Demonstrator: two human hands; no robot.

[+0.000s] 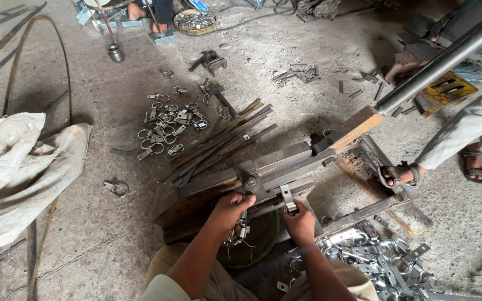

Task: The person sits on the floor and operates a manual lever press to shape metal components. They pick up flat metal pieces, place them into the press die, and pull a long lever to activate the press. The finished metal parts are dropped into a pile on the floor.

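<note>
Pinching metal clip [289, 199] between right-hand fingers [293, 213]

The person's forearms were bare from elbow to wrist, with no sleeve, watch or band on either. The left hand [231, 207] and right hand [299, 222] wore no gloves or rings. Loose, dusty khaki trousers [218, 278] covered the knees at the near edge, creased and slightly soiled.

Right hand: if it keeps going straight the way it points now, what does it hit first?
Probably the bent metal strap that the right hand already pinches, then the press frame just beyond it; depth is unclear.
</note>
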